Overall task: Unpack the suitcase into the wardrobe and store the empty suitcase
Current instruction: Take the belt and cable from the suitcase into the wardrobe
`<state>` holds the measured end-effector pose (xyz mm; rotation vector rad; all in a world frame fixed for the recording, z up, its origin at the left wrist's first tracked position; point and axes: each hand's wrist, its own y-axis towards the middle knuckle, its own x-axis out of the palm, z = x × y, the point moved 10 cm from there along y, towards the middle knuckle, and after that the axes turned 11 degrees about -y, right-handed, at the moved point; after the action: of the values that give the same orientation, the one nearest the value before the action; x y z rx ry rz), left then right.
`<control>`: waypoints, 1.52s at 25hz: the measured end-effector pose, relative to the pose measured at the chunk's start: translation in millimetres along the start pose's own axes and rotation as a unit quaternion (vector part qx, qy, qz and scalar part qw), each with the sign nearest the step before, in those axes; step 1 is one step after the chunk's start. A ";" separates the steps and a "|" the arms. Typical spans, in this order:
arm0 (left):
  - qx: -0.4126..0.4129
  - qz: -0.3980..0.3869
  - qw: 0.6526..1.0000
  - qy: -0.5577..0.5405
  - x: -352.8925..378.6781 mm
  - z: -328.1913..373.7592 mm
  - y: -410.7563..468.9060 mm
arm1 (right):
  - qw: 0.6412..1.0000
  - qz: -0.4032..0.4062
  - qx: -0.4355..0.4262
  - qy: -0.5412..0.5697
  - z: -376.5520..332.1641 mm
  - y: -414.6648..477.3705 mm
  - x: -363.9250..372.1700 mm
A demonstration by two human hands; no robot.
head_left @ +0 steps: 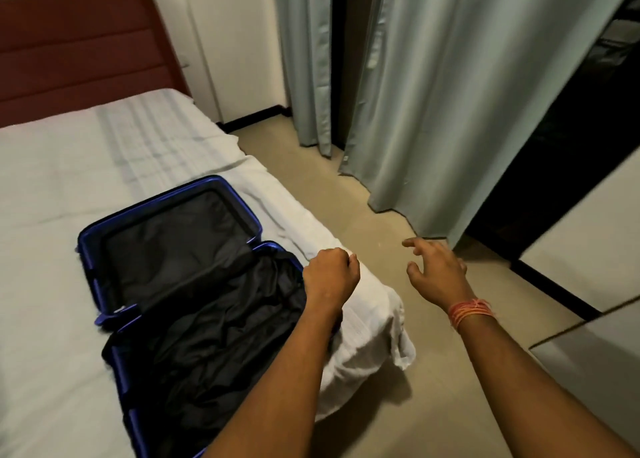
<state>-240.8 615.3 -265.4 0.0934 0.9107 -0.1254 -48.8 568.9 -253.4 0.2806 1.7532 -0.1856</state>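
A blue hard-shell suitcase (88, 249) lies open on the bed, both halves flat. Its far half shows smooth black lining; the near half holds loose, crumpled black fabric (214, 336). My left hand (329, 275) hovers over the suitcase's right edge with its fingers curled into a fist, and I see nothing in it. My right hand (436, 270), with an orange thread band at the wrist, is out over the floor with fingers spread and empty. The dark wardrobe opening (554, 166) is at the right.
The bed (52, 187) has a white sheet and a dark red headboard (79, 48). Pale green curtains (467, 93) hang to the floor ahead. A white panel (588, 242) stands at the right, beside the wardrobe. Beige floor (329, 187) runs between bed and curtains.
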 end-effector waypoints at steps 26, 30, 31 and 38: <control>-0.363 0.064 0.930 -0.002 -55.1 -282.6 -47.8 | 0.895 -0.282 -0.325 -0.113 -280.4 18.4 232.4; -0.374 0.059 0.924 -0.043 -64.6 -335.4 -39.3 | 0.895 -0.295 -0.285 -0.175 -312.0 25.2 271.9; -0.373 0.061 0.924 -0.057 -68.2 -350.6 -34.5 | 0.896 -0.289 -0.276 -0.193 -320.4 29.2 279.6; -0.399 0.056 0.910 -0.100 -78.0 -480.2 -10.3 | 0.887 -0.270 -0.293 -0.235 -380.4 38.4 322.6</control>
<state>-664.7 674.7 -496.9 -0.6211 0.6922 0.3462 -454.1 738.8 -492.3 -0.6579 1.2839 -0.1002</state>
